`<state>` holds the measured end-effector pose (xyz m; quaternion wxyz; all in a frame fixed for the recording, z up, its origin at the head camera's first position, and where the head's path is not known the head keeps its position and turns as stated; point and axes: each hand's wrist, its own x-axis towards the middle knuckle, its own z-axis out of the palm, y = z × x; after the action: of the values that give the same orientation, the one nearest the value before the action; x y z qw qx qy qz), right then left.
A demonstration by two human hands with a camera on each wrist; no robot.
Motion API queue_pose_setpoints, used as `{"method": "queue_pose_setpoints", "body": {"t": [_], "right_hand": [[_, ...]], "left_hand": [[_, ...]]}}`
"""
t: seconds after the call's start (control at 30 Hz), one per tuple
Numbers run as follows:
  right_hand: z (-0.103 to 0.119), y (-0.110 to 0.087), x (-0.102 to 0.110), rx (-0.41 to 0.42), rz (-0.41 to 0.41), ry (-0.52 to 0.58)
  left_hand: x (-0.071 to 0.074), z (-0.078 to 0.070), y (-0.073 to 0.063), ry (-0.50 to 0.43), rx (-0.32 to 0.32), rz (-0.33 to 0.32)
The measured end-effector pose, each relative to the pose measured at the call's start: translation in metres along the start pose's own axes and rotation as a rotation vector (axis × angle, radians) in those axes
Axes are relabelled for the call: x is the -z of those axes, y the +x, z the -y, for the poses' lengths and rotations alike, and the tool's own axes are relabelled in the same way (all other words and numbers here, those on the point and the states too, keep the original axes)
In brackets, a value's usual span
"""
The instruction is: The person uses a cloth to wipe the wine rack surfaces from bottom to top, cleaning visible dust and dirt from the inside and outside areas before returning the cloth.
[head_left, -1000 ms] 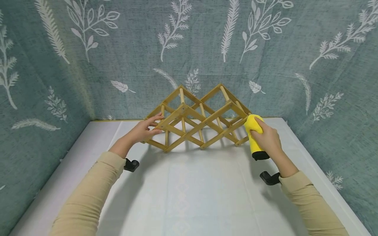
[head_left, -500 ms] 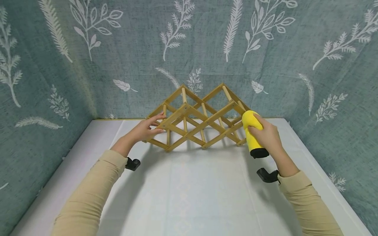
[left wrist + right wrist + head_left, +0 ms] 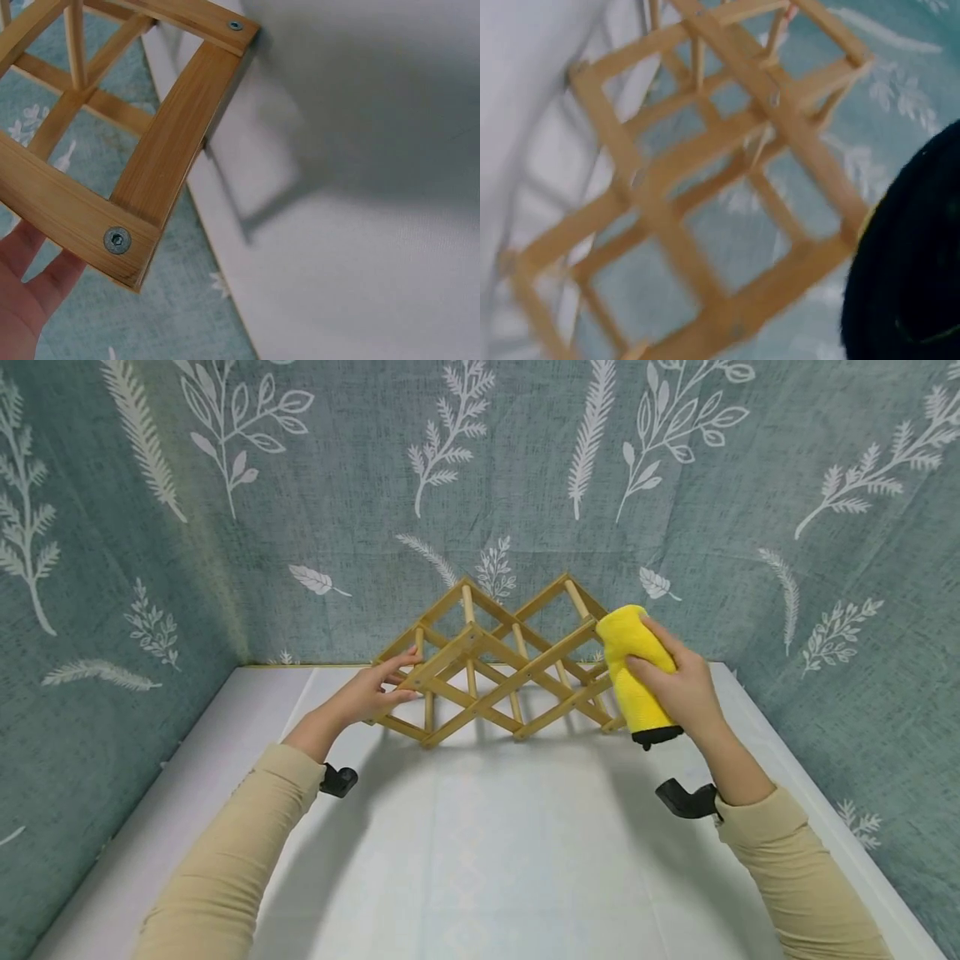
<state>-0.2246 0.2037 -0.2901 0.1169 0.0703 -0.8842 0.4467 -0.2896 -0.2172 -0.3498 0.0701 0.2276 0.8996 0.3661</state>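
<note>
A folding wooden lattice rack [image 3: 480, 708] stands at the back of the table, its bars bolted in zigzag peaks. At its left end my left hand [image 3: 363, 693] grips the frame between thumb and fingers. The left wrist view shows a bolted corner bar [image 3: 172, 142] with fingertips behind it. My right hand [image 3: 678, 681] holds a yellow fuzzy cloth roll [image 3: 636, 672] with a black end, tilted against or just in front of the rack's right end; contact is unclear. In the right wrist view, the black end [image 3: 911, 262] hides part of the rack.
White cloth covers the table [image 3: 525, 843]. A teal leaf-patterned fabric [image 3: 360, 460] rises close behind the rack and along both sides. A black wrist mount [image 3: 686, 799] sticks out below the right hand, another [image 3: 339, 781] by the left.
My right hand has moved the yellow cloth roll up and leftward along the rack's right end, tilting it more. The left hand and the rack stay in place.
</note>
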Motion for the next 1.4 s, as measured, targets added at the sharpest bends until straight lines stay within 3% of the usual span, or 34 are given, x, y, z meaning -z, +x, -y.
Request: {"method": "queue_pose_setpoints", "body": {"t": [0.17,0.3,0.4,0.47,0.63,0.77,0.97,1.1,1.27,1.4], "right_hand": [[-0.051,-0.006,0.018,-0.121,-0.003,-0.172],[-0.099,-0.01,0.012,-0.242,0.137,-0.306],[-0.122,-0.013,0.0,-0.313,0.219,-0.268],[-0.125,-0.014,-0.004,-0.349,0.195,-0.208],[-0.09,-0.007,-0.001,-0.312,0.048,-0.109],[-0.053,0.006,-0.002,-0.208,0.073,-0.133],[-0.031,0.013,0.0,-0.134,0.1,-0.216],[-0.007,0.015,0.002,-0.061,0.103,-0.144],[0.031,0.023,-0.001,0.145,0.114,-0.064],[0.037,0.019,-0.002,0.21,0.103,0.003]], "left_hand": [[0.002,0.0,-0.004,0.011,0.003,-0.005],[0.003,0.003,-0.006,0.007,-0.01,-0.006],[0.002,0.004,-0.005,-0.013,-0.032,-0.003],[0.001,0.004,-0.003,-0.019,-0.046,0.005],[0.001,0.0,0.0,0.015,-0.068,0.002],[0.004,-0.001,-0.003,0.028,-0.061,-0.003],[0.004,-0.001,-0.003,0.026,-0.051,0.005],[0.005,-0.002,-0.003,0.028,-0.028,0.002],[0.005,-0.003,-0.002,0.041,-0.026,-0.004],[0.004,-0.002,-0.002,0.041,-0.031,0.008]]}}
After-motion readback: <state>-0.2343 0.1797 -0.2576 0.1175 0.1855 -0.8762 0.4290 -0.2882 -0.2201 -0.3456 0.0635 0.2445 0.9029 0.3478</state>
